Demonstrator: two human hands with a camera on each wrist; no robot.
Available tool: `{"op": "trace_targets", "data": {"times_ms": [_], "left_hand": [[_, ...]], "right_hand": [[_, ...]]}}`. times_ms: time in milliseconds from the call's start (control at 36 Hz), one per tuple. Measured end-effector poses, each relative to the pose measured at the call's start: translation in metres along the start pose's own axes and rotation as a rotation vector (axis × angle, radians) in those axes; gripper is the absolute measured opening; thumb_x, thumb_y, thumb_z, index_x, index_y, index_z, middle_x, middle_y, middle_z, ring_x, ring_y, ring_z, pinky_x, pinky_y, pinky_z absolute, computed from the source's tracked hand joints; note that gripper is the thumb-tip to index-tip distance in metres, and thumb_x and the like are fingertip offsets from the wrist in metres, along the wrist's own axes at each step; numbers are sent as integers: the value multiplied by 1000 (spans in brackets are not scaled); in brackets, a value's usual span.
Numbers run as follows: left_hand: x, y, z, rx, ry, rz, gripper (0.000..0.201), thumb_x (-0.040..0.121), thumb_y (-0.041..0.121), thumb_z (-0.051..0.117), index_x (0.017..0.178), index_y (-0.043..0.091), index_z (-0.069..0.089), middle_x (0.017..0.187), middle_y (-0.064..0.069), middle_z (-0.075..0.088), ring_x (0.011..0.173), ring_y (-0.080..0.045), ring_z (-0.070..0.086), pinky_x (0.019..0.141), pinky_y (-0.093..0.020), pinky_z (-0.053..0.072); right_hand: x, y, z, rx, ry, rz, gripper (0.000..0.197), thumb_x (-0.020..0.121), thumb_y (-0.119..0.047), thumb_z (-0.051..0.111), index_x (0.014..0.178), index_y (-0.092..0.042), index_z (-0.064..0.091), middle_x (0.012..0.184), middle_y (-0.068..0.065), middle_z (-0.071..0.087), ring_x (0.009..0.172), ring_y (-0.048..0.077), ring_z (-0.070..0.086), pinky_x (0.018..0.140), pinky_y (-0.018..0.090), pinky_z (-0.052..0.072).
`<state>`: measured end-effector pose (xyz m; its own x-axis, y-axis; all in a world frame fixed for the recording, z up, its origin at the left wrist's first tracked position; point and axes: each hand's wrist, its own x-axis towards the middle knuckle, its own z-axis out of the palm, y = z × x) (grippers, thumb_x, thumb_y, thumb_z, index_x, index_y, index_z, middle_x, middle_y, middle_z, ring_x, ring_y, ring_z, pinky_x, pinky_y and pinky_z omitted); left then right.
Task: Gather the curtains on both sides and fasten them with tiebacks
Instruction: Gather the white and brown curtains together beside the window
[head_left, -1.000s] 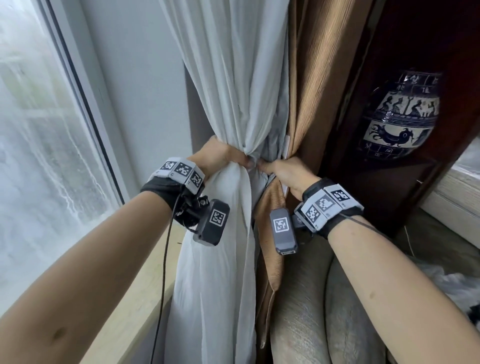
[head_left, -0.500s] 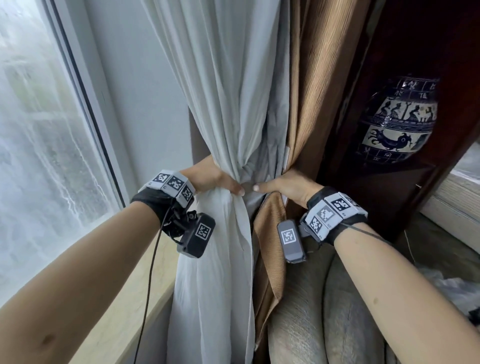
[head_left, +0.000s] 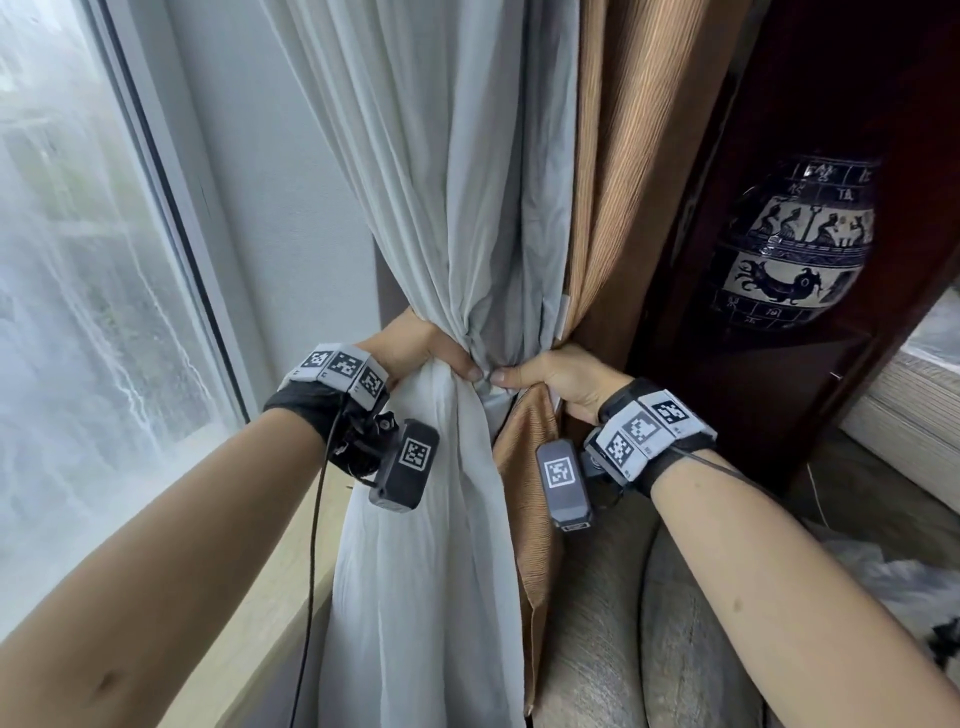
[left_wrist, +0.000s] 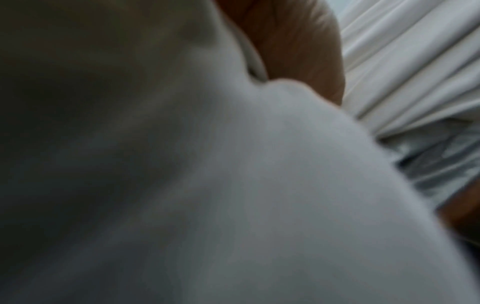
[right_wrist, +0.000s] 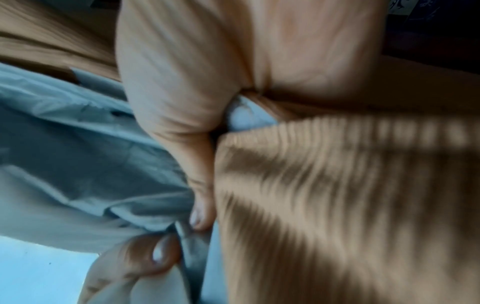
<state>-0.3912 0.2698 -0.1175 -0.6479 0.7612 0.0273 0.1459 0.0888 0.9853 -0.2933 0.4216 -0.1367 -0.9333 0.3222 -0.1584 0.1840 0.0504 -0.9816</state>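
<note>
A white sheer curtain (head_left: 441, 208) and a tan ribbed curtain (head_left: 618, 182) hang bunched together at the window's right side. My left hand (head_left: 415, 348) grips the bundle from the left, fingers curled behind it, thumb in front. My right hand (head_left: 550, 371) grips it from the right, thumb pointing left, almost meeting the left thumb. The right wrist view shows my right thumb (right_wrist: 200, 216) pressed between pale fabric (right_wrist: 78, 164) and tan fabric (right_wrist: 337, 205). White cloth (left_wrist: 259, 185) fills the left wrist view. No tieback shows.
A window (head_left: 78, 286) and pale sill (head_left: 270, 597) lie to the left. A dark wooden cabinet (head_left: 779, 104) with a blue-and-white painted vase (head_left: 795, 249) stands right behind the curtains. A grey upholstered seat (head_left: 649, 623) sits below my right arm.
Both hands slid a little down the bundle and stay wrapped round it. The thumbs, which had parted slightly, have drawn close again.
</note>
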Motion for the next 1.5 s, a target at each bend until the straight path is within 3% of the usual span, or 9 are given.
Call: {"op": "trace_targets", "data": {"times_ms": [83, 305, 583, 778, 861, 916, 1055, 1277, 1500], "left_hand": [[2, -2, 2, 10, 53, 35, 57, 44, -8, 73, 101, -5, 68, 92, -14, 72, 84, -21, 71, 78, -31, 59], [8, -2, 7, 3, 83, 70, 45, 49, -18, 70, 89, 2, 65, 79, -5, 69, 67, -6, 68, 62, -21, 56], [17, 4, 4, -16, 171, -10, 60, 40, -8, 71, 100, -6, 69, 93, -15, 72, 96, -32, 68, 82, -37, 58], [31, 7, 6, 6, 153, -10, 81, 28, 3, 82, 108, -6, 69, 106, -19, 73, 101, -33, 69, 93, -46, 55], [31, 11, 8, 29, 137, -20, 65, 41, -8, 77, 106, -11, 68, 106, -23, 71, 100, -36, 68, 86, -40, 57], [33, 11, 5, 46, 123, -24, 62, 43, -8, 77, 104, -11, 69, 105, -23, 72, 100, -37, 69, 88, -41, 57], [37, 9, -2, 64, 31, -41, 52, 48, -8, 77, 99, -6, 71, 101, -20, 73, 94, -32, 71, 89, -40, 57], [44, 3, -7, -28, -91, 50, 43, 54, -19, 73, 87, 7, 65, 72, 0, 73, 71, -11, 71, 65, -22, 56], [58, 5, -4, -65, -44, 26, 43, 53, -14, 72, 91, 6, 67, 83, -9, 70, 78, -19, 70, 67, -26, 59]], "right_hand": [[3, -1, 2, -3, 129, -28, 25, 76, 7, 77, 99, 1, 69, 104, 9, 69, 99, 21, 65, 97, 32, 51], [17, -3, 2, -74, 213, -31, 44, 77, 4, 77, 119, 8, 64, 120, 15, 67, 115, 26, 62, 106, 35, 45], [18, 4, 12, -154, 413, -93, 49, 71, -15, 87, 112, 3, 68, 112, 7, 68, 103, 19, 65, 89, 24, 49], [17, 0, -12, -321, 621, 44, 151, 41, -46, 97, 153, 1, 8, 152, 15, 25, 144, 30, 24, 118, 38, 27], [22, 2, -20, -181, 449, 4, 94, 46, -32, 98, 126, 0, 61, 121, 7, 67, 120, 23, 61, 106, 35, 46], [26, 4, -23, -158, 391, -4, 70, 48, -25, 97, 109, -4, 71, 103, 2, 74, 102, 19, 69, 98, 32, 52], [37, 8, -21, -52, 280, -76, 90, 23, -36, 97, 104, -7, 73, 102, 3, 77, 98, 18, 72, 99, 37, 53], [39, -6, -26, -53, 145, -26, 52, 70, 4, 81, 119, 4, 65, 121, 14, 69, 113, 22, 65, 104, 32, 47], [58, -8, -30, -59, 169, -83, 57, 66, 3, 85, 119, 3, 65, 118, 12, 69, 111, 22, 65, 99, 30, 49]]}}
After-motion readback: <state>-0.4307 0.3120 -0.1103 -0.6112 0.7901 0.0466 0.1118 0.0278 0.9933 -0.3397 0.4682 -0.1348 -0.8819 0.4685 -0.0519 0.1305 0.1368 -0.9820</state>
